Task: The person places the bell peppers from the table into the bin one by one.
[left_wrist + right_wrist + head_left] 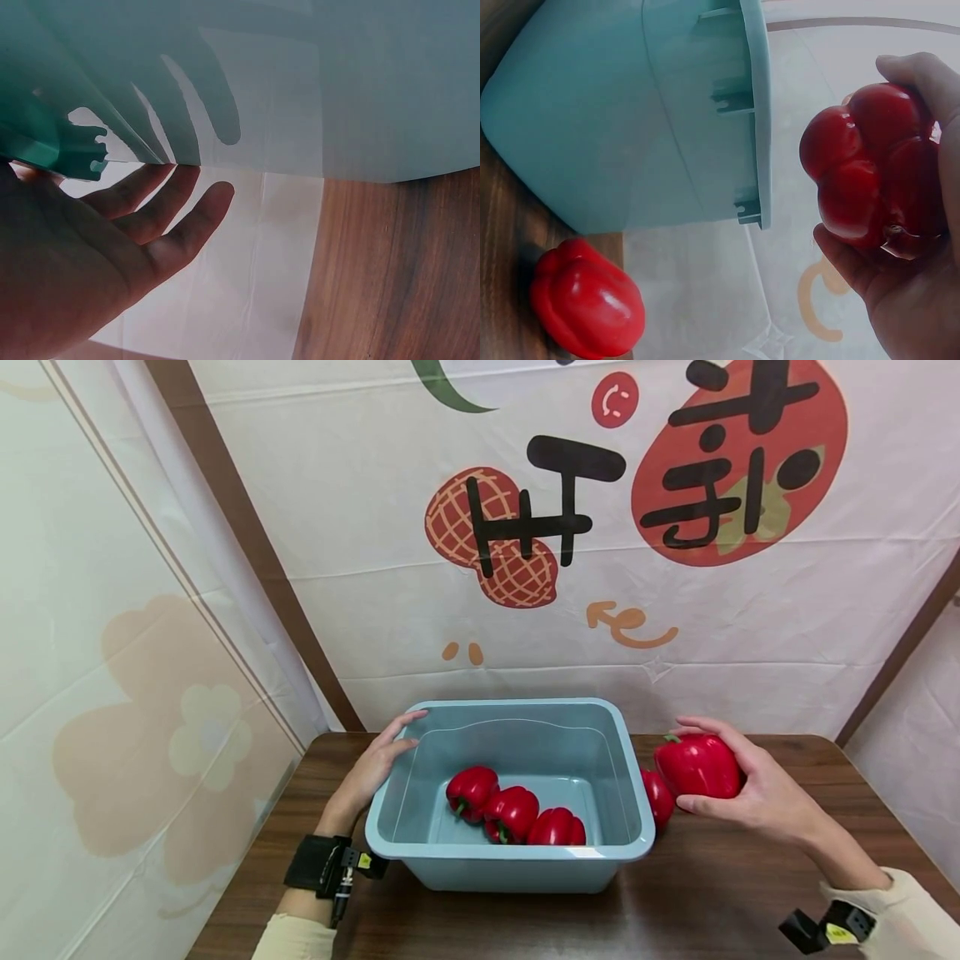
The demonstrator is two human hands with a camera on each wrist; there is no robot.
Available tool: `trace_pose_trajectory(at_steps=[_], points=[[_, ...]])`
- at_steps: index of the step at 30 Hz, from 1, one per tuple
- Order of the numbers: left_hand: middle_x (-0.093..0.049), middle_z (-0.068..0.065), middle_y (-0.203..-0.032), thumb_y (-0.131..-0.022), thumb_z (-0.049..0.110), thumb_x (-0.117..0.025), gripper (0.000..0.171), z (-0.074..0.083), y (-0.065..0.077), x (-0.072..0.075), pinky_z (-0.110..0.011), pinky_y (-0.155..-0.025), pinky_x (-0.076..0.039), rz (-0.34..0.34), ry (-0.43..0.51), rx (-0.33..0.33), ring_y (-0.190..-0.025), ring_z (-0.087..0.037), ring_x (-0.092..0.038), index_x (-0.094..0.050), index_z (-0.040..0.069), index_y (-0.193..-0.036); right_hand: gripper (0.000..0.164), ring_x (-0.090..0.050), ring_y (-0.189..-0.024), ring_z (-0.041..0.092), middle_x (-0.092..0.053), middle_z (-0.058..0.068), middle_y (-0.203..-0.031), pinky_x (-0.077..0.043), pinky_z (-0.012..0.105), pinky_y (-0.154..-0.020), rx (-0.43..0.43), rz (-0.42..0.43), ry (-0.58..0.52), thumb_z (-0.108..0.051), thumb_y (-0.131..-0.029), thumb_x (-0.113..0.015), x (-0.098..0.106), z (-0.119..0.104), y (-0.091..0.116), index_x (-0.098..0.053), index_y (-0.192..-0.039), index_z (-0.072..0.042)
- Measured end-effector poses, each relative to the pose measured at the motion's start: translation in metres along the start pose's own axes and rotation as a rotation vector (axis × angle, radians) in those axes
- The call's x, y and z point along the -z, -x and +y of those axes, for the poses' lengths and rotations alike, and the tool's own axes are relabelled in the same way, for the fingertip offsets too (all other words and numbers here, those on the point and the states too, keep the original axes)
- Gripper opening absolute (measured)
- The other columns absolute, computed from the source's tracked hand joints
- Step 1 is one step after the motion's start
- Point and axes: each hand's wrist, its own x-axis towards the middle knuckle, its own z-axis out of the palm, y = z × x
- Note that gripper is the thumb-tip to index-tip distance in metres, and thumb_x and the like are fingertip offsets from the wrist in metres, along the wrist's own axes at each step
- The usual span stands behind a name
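My right hand (pixel 750 781) grips a red bell pepper (pixel 697 766) with a green stem, above the table and to the right of the blue plastic tub (pixel 517 870). In the right wrist view the lobed bottom of this held bell pepper (pixel 874 165) faces the camera. Three more red bell peppers (pixel 512 814) lie together on the tub floor. Another bell pepper (pixel 587 300) sits on the table beside the tub's right wall, partly hidden in the head view. At the tub's left rim, my left hand (pixel 375 767) holds the edge, with several fingers (pixel 176 202) against the outer wall.
The brown wooden table (pixel 720 893) carries the tub near its back edge. Behind it hangs a white printed cloth (pixel 360 510), and another pale cloth (pixel 112 652) stands along the left side.
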Motion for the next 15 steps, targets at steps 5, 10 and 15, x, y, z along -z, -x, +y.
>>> trace_pose_trajectory(at_steps=[5, 10, 15], points=[[-0.025, -0.009, -0.158, -0.105, 0.025, -0.039, 0.046, -0.0001, -0.0003, -0.0004, -0.057, -0.088, -0.052, 0.002, 0.005, 0.004, -0.126, -0.048, -0.044, -0.037, 0.028, -0.151, 0.092, -0.053, -0.112, 0.011, -0.051, -0.005, -0.133, -0.058, 0.031, -0.07, 0.017, -0.003, -0.011, -0.002, -0.068, -0.085, 0.0003, -0.0022, -0.0031, -0.04, -0.147, -0.016], [-0.025, -0.009, -0.158, -0.105, 0.025, -0.039, 0.046, -0.0003, -0.0005, -0.0003, -0.057, -0.088, -0.052, 0.005, -0.006, 0.003, -0.126, -0.047, -0.044, -0.037, 0.028, -0.151, 0.093, -0.053, -0.111, 0.011, -0.052, -0.002, -0.133, -0.058, 0.03, -0.07, 0.041, 0.003, -0.004, -0.001, -0.067, -0.086, 0.0017, -0.0062, -0.0068, -0.041, -0.147, -0.015], [-0.025, -0.009, -0.158, -0.105, 0.025, -0.04, 0.047, -0.0004, -0.0001, -0.0006, -0.056, -0.086, -0.053, 0.006, -0.001, 0.002, -0.125, -0.047, -0.044, -0.037, 0.028, -0.151, 0.094, -0.053, -0.112, 0.011, -0.051, 0.0, -0.134, -0.058, 0.03, -0.07, 0.047, -0.001, -0.007, -0.001, -0.067, -0.086, 0.0022, -0.0088, -0.0096, -0.04, -0.147, -0.016]])
